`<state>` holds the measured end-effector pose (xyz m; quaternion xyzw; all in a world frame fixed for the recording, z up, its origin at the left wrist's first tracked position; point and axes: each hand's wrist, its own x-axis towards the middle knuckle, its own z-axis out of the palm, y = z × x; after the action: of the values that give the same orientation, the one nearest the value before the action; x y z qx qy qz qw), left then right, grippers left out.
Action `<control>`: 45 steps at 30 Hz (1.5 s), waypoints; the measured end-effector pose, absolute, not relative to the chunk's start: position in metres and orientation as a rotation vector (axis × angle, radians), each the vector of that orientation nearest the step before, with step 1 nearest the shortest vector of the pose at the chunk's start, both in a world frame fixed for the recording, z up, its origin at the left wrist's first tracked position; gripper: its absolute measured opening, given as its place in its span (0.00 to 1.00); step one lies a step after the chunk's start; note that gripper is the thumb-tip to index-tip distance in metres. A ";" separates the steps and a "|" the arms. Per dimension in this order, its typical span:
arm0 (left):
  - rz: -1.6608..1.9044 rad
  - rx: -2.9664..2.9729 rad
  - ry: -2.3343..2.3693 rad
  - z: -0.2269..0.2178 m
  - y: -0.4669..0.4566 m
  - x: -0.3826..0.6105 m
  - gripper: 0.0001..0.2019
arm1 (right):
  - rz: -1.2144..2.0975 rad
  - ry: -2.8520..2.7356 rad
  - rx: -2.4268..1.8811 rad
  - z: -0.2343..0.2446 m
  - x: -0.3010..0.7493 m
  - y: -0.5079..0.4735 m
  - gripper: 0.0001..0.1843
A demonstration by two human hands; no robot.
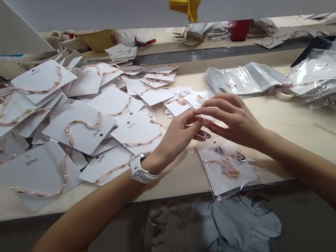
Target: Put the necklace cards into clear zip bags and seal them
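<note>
My left hand [184,131], with a white watch [143,168] on its wrist, meets my right hand [233,118] above the table's middle. Their fingertips touch in a pinch; whatever lies between them is hidden or too small to name. Just beyond the fingers, partly covered by them, are small white cards [179,104] with beaded pieces. Below my hands, a clear plastic bag [250,168] holds a white card [219,183] with a pink and gold beaded piece and a barcode label. It lies at the table's front edge.
To the left spreads a heap of white cards [75,129] with pink and gold beaded strings. Flat clear bags [244,78] are stacked at right, beside a pile of bagged cards [332,76] and a tape roll [283,94]. A yellow bowl [98,40] stands behind.
</note>
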<state>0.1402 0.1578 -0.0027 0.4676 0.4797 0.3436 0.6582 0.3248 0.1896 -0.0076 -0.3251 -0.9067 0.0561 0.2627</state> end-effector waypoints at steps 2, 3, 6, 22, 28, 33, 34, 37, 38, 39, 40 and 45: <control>0.735 1.103 1.071 -0.004 0.156 0.140 0.16 | 0.193 -2.396 -0.849 -0.011 0.324 0.189 0.09; 0.709 1.130 1.053 -0.005 0.155 0.140 0.16 | 0.219 -2.374 -0.855 -0.012 0.324 0.189 0.08; 0.654 1.213 0.998 -0.008 0.153 0.140 0.12 | 0.347 -2.366 -0.914 -0.010 0.327 0.190 0.05; 0.596 1.285 0.987 -0.005 0.152 0.134 0.17 | 0.178 -2.252 -0.916 -0.015 0.332 0.190 0.09; 0.571 1.135 1.027 -0.004 0.151 0.135 0.14 | 0.482 -1.744 -1.145 -0.010 0.352 0.220 0.07; 0.753 1.133 1.134 0.002 0.157 0.130 0.10 | 0.617 -1.049 -1.388 -0.001 0.395 0.262 0.10; 0.776 1.147 1.152 0.003 0.159 0.127 0.10 | 0.594 -0.959 -1.446 0.001 0.403 0.267 0.11; 0.851 1.176 1.219 0.004 0.164 0.121 0.10 | 0.541 -0.888 -1.541 0.007 0.421 0.274 0.12; 0.878 1.185 1.244 0.004 0.166 0.119 0.10 | 0.526 -0.949 -1.601 0.008 0.425 0.274 0.11; 0.901 1.198 1.265 0.003 0.167 0.117 0.10 | 0.520 -1.040 -1.676 0.009 0.428 0.273 0.09; 0.919 1.213 1.281 0.002 0.169 0.116 0.10 | 0.529 -1.152 -1.757 0.009 0.429 0.272 0.08; 0.935 1.261 1.357 -0.002 0.175 0.112 0.10 | 0.495 -1.604 -2.002 0.004 0.427 0.262 0.29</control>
<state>0.1118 0.1749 -0.0020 0.5234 0.5633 0.3882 0.5081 0.4270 0.2623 0.0039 -0.7396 -0.5927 0.1829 0.2613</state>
